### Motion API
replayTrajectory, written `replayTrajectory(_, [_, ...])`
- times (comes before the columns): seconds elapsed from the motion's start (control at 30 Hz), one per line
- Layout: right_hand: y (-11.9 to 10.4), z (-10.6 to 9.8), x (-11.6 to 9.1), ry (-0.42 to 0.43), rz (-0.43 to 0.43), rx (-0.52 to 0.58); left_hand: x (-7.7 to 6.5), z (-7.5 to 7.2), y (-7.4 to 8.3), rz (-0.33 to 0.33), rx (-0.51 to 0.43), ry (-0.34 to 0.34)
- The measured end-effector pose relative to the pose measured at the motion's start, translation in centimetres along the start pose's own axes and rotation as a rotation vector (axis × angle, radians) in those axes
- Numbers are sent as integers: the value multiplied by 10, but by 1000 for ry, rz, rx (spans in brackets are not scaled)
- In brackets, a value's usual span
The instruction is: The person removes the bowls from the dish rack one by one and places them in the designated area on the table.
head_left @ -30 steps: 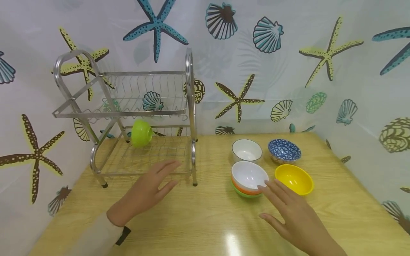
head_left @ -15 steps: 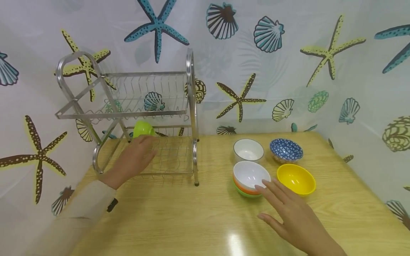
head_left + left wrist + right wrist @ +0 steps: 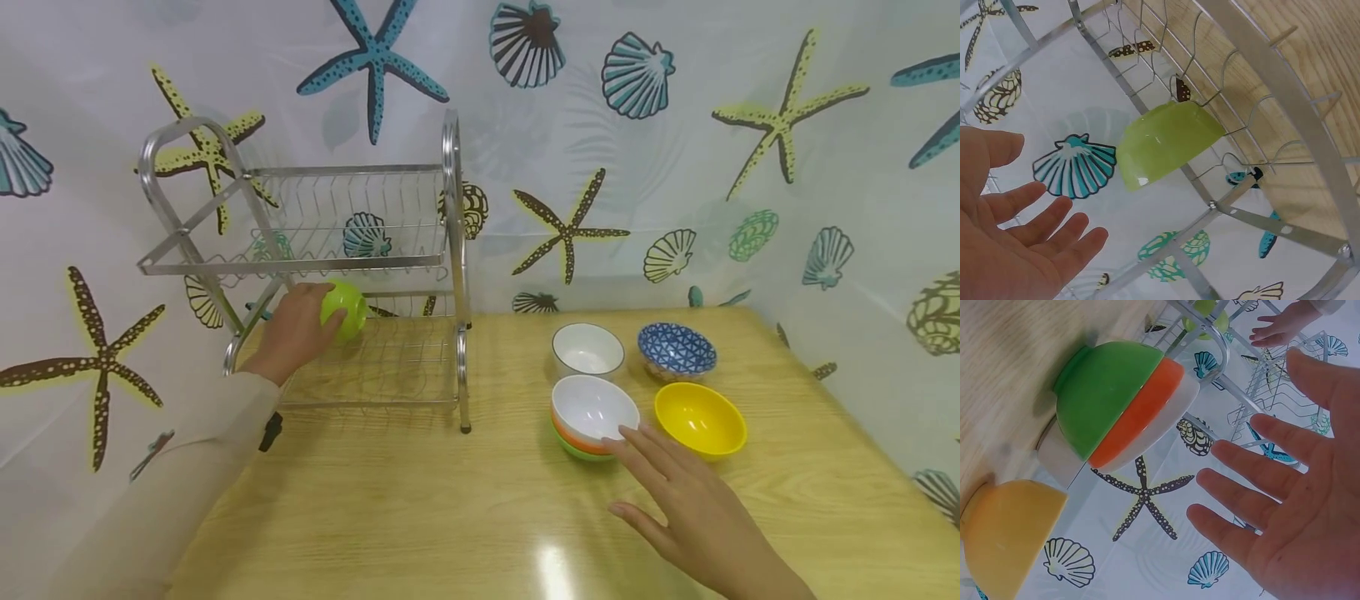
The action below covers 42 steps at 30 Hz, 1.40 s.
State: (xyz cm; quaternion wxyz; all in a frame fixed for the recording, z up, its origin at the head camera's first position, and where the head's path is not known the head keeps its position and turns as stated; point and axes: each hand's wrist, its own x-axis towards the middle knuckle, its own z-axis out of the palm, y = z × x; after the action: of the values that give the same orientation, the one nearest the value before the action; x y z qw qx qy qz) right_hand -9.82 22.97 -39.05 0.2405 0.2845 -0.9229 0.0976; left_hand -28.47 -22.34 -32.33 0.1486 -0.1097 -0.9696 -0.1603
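A lime-green bowl [image 3: 348, 312] stands on its side on the lower tier of a metal two-tier dish rack [image 3: 292, 266]. My left hand [image 3: 296, 327] reaches in at the bowl's left side and overlaps it in the head view. In the left wrist view, its fingers are spread loosely, with a gap between them and the bowl. My right hand [image 3: 678, 500] hovers with straight fingers over the table, nearest to a stack of bowls: white [image 3: 594, 407] on top, orange [image 3: 1141, 419] in the middle, green [image 3: 1107, 394] at the bottom. It holds nothing.
Right of the rack, a dark-rimmed white bowl [image 3: 588, 350] stands behind the stack. A blue patterned bowl [image 3: 677, 350] and a yellow bowl [image 3: 701, 419] stand to its right on the wooden table [image 3: 420, 517]. A curtain [image 3: 510, 125] printed with sea creatures hangs behind.
My left hand has moved left and away from me, from in front of the rack to the lime-green bowl on its lower tier. The right hand has stayed nearly still.
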Motion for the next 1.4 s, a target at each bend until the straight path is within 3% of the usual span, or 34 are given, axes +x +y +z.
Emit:
replayTrajectory(0.17, [1,1,0,13,-18,1,10,1,-7,-97,-40,-63])
replayTrajectory(0.4, [-1,-3,-1,-28,12,-12,17,6,-17,-122,-146,-19])
replayTrajectory(0.67, [3,-5,-4,-29,4,-39,25,25,-31,-265,-232,-36])
replayTrajectory(0.8, [4,-4,-4,-24,-11,-39,24,29,-38,-327,-294,-75])
replayTrajectory(1.03, [3,-5,-4,-29,3,-32,25,32,-41,-362,-551,-133])
replayTrajectory(1.4, [4,-2,-4,-29,-19,-15,23,39,-40,-405,-663,-100])
